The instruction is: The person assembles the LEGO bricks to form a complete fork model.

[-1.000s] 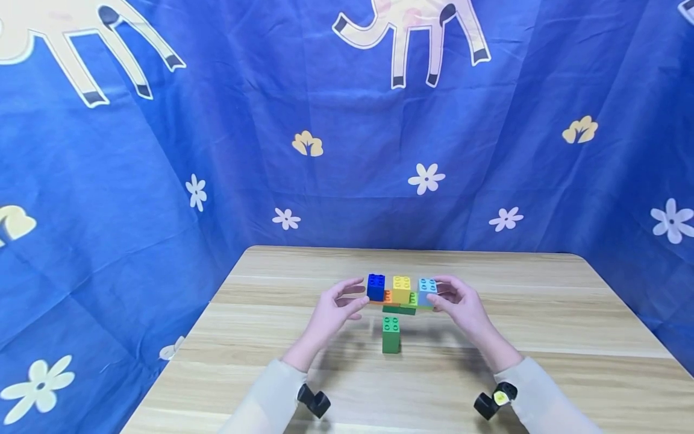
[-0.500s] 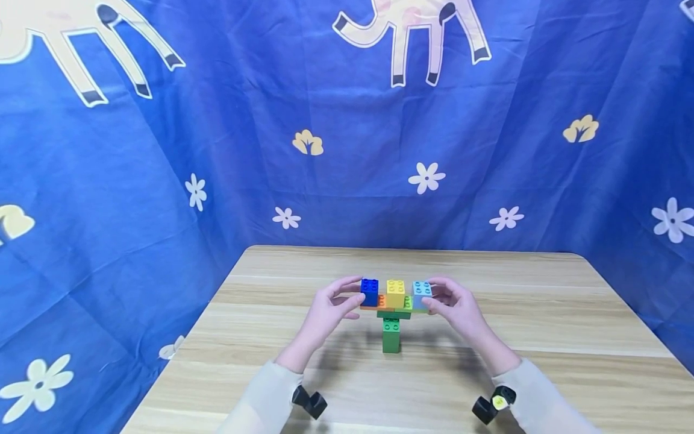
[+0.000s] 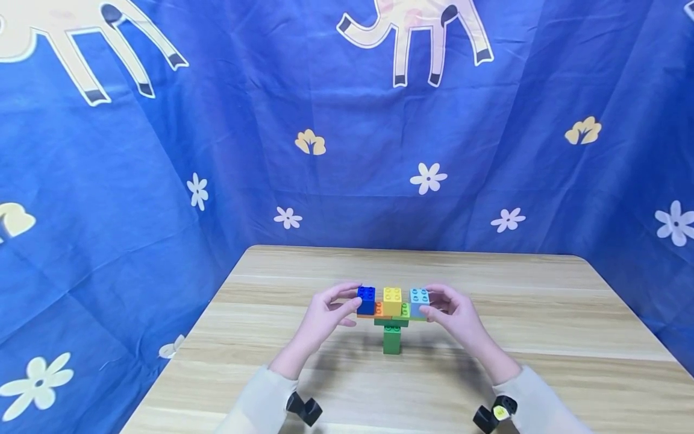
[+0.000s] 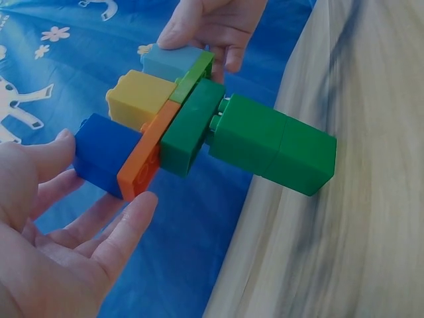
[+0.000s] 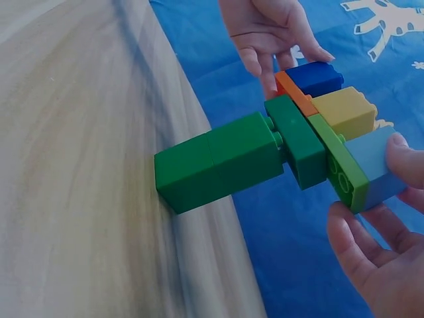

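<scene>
My left hand pinches the dark blue brick at the left end of a joined brick assembly. On the other end, my right hand pinches the light blue brick. A yellow brick stands between them. Under these bricks lie an orange plate and a lime green plate, with a dark green brick beneath both. Directly below is a green two-brick tower, upright on the table. Some tower studs show in a narrow gap under the dark green brick; contact is unclear.
The wooden table stands against a blue curtain printed with animals and flowers. A black wrist camera sits on the left sleeve, another wrist camera on the right.
Both hands have brought the held assembly down and slightly left, from behind and above the green tower to directly over it. The tower has stayed in place.
</scene>
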Demonstrator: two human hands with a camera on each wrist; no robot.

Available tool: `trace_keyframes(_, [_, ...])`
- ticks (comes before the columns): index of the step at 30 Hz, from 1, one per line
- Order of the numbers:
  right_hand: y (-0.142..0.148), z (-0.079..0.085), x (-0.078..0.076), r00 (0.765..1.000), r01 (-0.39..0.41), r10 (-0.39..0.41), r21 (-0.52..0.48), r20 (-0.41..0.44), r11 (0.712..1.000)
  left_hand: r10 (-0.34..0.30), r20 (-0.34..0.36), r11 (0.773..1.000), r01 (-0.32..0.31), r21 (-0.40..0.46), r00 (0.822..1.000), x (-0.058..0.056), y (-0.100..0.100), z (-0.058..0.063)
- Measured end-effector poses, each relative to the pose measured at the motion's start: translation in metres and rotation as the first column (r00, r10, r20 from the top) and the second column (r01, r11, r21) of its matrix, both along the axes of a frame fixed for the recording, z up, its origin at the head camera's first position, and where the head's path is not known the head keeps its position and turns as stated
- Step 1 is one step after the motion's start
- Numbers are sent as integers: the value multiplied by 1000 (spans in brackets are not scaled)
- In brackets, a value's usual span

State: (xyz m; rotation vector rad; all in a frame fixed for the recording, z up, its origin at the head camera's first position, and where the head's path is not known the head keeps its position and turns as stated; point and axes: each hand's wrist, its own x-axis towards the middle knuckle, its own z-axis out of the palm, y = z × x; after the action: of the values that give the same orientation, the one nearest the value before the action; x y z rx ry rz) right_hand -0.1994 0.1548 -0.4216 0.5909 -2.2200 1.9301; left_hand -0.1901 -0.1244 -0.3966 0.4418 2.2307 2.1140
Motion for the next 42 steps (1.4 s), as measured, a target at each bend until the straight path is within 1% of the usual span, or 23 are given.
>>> trace_keyframes(5, [0, -1, 4, 1000, 10, -10, 4, 5, 1000, -1, 9, 1000, 1, -11, 1000, 4, 0, 0])
trace_keyframes(6, [0, -1, 4, 1000, 12, -12, 5, 5, 1000, 1, 7, 1000, -1, -8, 1000, 2, 0, -3])
trace_keyframes(17, [2, -1, 8, 1000, 11, -11, 19, 23, 1000, 3, 0, 1000, -3, -12, 1000, 5, 0, -5])
trace_keyframes(24, [2, 1, 8, 999, 30, -30, 25, 36, 999, 4, -8, 1000, -4, -16, 1000, 4, 1, -4])
trace_keyframes(32, [2, 1, 9, 1000, 8, -8, 15, 22, 1000, 6, 17, 1000, -6, -26, 1000, 5, 0, -3])
trace_keyframes(36, [2, 0, 10, 1000, 14, -14, 16, 18, 1000, 5, 25, 999, -4, -37, 1000, 8, 0, 1])
trace_keyframes(42, [1, -3, 10, 1000, 12, -12, 22, 0, 1000, -3, 4, 998, 3, -59, 1000, 20, 2, 18])
